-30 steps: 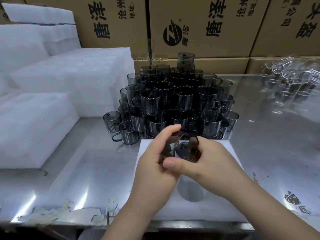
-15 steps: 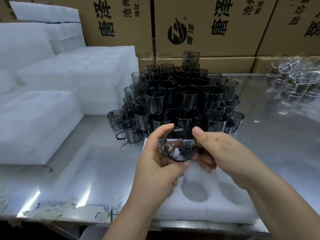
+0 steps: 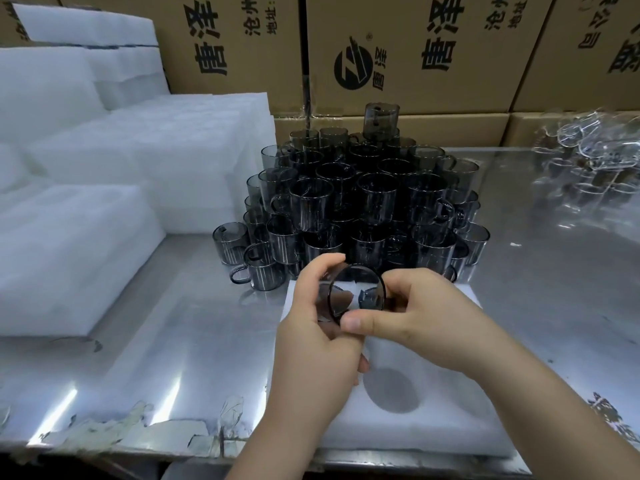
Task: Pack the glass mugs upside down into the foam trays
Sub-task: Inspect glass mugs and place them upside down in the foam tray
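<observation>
Above foam tray (image 3: 433, 420), hands (left (image 3: 311, 344), right (image 3: 426, 317)) pinch mug (image 3: 356, 292).

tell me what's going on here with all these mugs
A person is packing glass mugs. Both hands hold one smoky glass mug above a white foam tray at the near edge of the steel table: the left hand wraps its side, the right hand pinches its rim. The one tray pocket in view is empty. A pile of matching mugs waits behind, foam stacks to the left.

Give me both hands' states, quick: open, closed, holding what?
Left hand: holding the mug, fingers curled round it.
Right hand: pinching the same mug at its rim.
</observation>
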